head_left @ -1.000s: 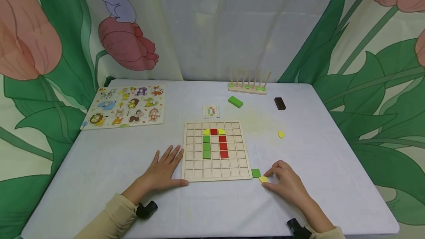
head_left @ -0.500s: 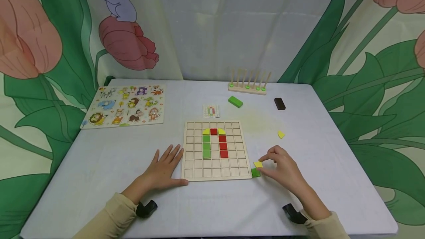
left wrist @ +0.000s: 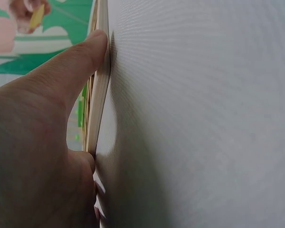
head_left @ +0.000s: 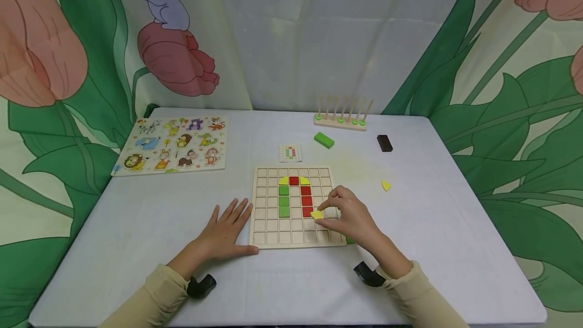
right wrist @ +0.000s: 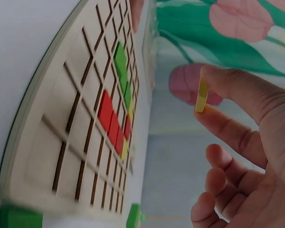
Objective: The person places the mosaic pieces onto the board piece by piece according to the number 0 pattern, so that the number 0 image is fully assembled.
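Note:
A wooden grid board (head_left: 273,239) lies in front of me on the white table. It holds a column of green tiles (head_left: 284,201), a column of red tiles (head_left: 306,200) and yellow corner pieces on top. My right hand (head_left: 348,216) pinches a small yellow piece (head_left: 317,214) between thumb and forefinger just above the board, below the red column; the right wrist view shows this yellow piece (right wrist: 201,96) clear of the board (right wrist: 42,161). My left hand (head_left: 225,234) lies flat on the table with its thumb (left wrist: 71,57) against the board's left edge. A green tile (head_left: 349,240) lies by the board's right corner.
A pattern card (head_left: 290,153), a green block (head_left: 324,139), a dark block (head_left: 384,142) and a peg rack (head_left: 340,118) lie beyond the board. Another yellow piece (head_left: 386,186) rests to the right. An animal puzzle (head_left: 172,145) lies at the far left.
My right hand picked the yellow piece up from beside the green tile and carried it left, over the board's lower right area. The left hand stayed put.

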The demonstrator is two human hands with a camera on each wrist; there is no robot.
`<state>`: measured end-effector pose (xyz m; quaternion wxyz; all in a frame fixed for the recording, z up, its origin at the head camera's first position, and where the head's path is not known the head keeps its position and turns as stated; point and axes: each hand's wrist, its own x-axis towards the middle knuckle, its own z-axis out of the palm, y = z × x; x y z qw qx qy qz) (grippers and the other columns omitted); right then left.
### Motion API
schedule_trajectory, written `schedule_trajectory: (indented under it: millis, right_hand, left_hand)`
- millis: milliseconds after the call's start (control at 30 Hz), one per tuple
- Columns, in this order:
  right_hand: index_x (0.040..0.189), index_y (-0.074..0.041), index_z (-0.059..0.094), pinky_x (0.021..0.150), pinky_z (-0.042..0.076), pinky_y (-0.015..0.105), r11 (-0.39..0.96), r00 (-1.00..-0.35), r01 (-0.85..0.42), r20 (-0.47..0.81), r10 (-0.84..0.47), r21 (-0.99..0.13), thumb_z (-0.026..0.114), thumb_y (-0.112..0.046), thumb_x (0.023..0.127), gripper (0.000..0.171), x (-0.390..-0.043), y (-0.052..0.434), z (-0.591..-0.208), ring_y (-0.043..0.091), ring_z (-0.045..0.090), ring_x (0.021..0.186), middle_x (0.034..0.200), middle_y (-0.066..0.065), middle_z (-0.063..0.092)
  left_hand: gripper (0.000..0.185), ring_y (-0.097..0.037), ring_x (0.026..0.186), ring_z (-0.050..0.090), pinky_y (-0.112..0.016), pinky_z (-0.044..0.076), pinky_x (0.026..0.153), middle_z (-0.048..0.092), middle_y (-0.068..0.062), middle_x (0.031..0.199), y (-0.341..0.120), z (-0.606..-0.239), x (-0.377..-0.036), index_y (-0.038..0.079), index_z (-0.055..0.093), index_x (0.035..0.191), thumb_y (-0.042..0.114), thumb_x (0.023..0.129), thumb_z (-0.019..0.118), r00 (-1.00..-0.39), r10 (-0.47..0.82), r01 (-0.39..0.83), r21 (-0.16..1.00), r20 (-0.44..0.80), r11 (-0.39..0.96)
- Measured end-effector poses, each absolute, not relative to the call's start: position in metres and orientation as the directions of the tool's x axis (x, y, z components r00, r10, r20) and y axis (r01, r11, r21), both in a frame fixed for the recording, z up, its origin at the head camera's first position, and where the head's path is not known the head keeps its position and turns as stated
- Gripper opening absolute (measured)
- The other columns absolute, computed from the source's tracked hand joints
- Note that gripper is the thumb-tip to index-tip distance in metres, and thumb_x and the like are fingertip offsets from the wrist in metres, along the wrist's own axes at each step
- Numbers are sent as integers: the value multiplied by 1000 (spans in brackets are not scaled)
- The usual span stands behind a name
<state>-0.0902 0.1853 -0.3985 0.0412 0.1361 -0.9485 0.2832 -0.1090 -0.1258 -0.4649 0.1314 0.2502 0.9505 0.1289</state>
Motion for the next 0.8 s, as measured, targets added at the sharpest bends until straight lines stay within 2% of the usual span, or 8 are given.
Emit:
schedule_trajectory:
  millis: [400, 800]
  right_hand:
    - [79, -17, 75, 58, 39, 19, 822, -931, -360, 116, -345, -440, 85, -30, 65, 22, -112, 132, -418, 7, 45, 78, 88, -1, 55]
    - [76, -19, 75, 66, 44, 24, 861, -918, -395, 90, -387, -320, 82, -37, 68, 21, -115, 118, -438, 9, 48, 80, 86, -5, 54]
  left_hand:
    - [107, -32, 148, 4, -66, 5, 111, 11, -6, 160, -127, -468, -113, 14, 16, 152, 77, 75, 52, -836, 511, 444, 302, -198, 843]
    - [106, -32, 148, 4, -66, 5, 111, 11, -7, 160, -128, -467, -112, 13, 16, 152, 77, 75, 52, -834, 513, 441, 314, -203, 841]
